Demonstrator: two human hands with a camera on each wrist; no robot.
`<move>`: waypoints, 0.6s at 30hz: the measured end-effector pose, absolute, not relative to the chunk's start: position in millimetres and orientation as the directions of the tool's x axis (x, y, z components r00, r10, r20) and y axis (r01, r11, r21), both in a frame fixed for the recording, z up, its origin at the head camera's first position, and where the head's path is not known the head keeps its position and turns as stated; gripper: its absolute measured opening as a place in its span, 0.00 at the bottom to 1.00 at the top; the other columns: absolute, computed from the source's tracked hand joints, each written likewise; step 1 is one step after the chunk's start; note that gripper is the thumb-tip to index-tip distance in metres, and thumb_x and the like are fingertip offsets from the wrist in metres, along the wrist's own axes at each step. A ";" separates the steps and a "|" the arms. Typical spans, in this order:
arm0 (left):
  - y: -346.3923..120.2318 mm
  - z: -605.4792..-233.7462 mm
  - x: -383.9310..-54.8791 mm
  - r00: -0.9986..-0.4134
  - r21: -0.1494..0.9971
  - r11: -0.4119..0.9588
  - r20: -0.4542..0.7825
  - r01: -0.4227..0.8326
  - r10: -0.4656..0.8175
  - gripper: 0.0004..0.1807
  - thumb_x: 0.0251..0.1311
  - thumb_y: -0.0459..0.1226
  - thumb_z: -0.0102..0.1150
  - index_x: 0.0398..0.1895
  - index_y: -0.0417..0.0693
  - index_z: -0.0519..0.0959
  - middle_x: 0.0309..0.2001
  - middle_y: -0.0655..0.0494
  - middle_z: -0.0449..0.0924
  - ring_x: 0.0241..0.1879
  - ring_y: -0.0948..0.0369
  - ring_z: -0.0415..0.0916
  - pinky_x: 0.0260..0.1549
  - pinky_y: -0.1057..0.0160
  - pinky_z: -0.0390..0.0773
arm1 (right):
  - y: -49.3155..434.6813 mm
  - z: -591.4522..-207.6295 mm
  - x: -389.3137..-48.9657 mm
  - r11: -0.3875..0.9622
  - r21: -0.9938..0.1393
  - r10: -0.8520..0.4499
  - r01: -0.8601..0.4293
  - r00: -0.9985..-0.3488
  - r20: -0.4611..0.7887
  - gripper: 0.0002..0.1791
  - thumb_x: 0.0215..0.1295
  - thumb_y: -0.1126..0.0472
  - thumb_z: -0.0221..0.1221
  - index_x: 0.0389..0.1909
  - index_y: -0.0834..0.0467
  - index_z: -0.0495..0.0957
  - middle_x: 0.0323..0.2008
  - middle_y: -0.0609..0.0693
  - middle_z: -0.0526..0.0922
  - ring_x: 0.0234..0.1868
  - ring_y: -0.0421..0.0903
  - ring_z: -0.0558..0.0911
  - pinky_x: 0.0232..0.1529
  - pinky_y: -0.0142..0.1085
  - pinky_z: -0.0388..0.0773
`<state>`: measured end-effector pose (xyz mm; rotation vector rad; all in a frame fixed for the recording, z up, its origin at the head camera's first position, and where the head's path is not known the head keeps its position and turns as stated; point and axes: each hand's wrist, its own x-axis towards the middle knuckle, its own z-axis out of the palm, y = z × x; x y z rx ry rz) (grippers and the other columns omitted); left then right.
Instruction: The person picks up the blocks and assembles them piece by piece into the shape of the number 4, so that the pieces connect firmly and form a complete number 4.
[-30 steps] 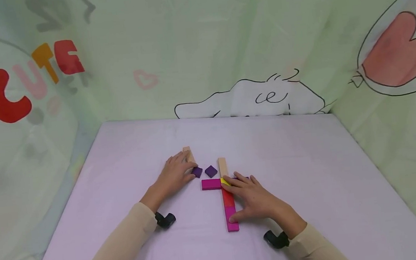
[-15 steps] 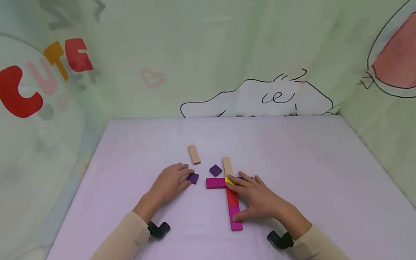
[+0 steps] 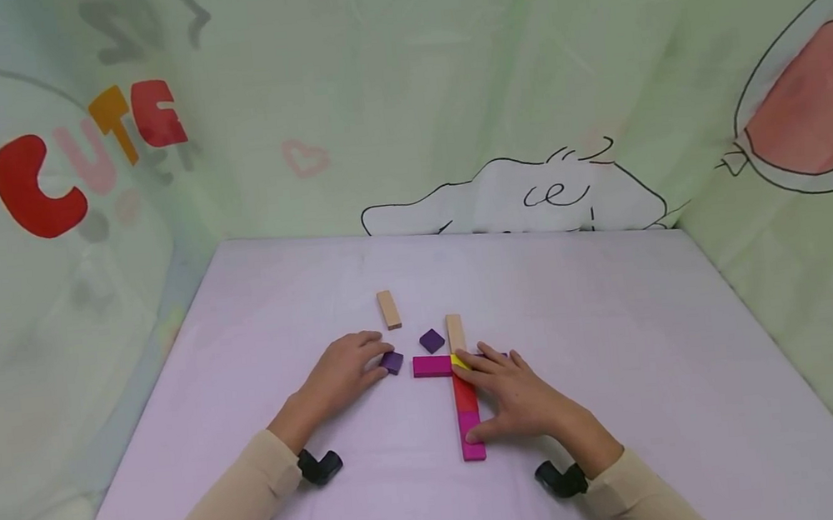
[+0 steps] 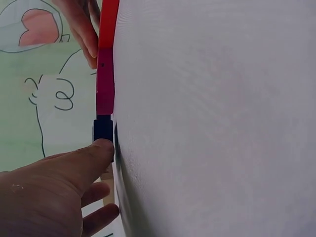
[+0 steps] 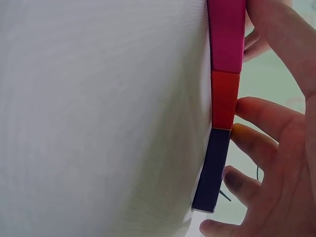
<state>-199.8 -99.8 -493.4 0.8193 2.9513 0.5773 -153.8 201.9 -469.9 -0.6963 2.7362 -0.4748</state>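
Observation:
My left hand point(image 3: 339, 378) pinches a small purple block point(image 3: 392, 363) between thumb and fingers, left of a cross laid from coloured blocks. In the left wrist view its thumb presses against that block's dark side point(image 4: 103, 129). The right hand point(image 3: 514, 394) rests spread over the cross. Its fingertips touch the yellow block point(image 3: 460, 362) and the dark purple block point(image 5: 212, 170) to its right, while the thumb lies on the lower magenta block point(image 3: 473, 449). A red block point(image 3: 465, 395), another magenta block point(image 3: 432, 366) and a plain wooden block point(image 3: 455, 333) form the other visible parts.
Another small purple block point(image 3: 432, 340) lies above the cross's left arm. Farther back is a loose plain wooden block point(image 3: 389, 309). The lilac tabletop point(image 3: 578, 295) is bounded by printed fabric walls point(image 3: 400, 86).
My left hand has drawn back from the wooden block, bringing the small purple block toward me, then slightly right. The right hand keeps its place on the cross. The head view has shifted a little.

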 end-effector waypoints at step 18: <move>-90.6 -496.7 -208.0 -0.833 0.338 0.770 0.090 0.541 0.545 0.21 0.68 0.45 0.67 0.63 0.55 0.82 0.65 0.50 0.80 0.67 0.50 0.75 0.69 0.46 0.72 | 202.7 -470.4 -154.2 0.828 -0.385 -0.502 -0.407 -0.844 -0.189 0.56 0.45 0.34 0.77 0.77 0.48 0.68 0.81 0.50 0.61 0.83 0.62 0.51 0.74 0.74 0.46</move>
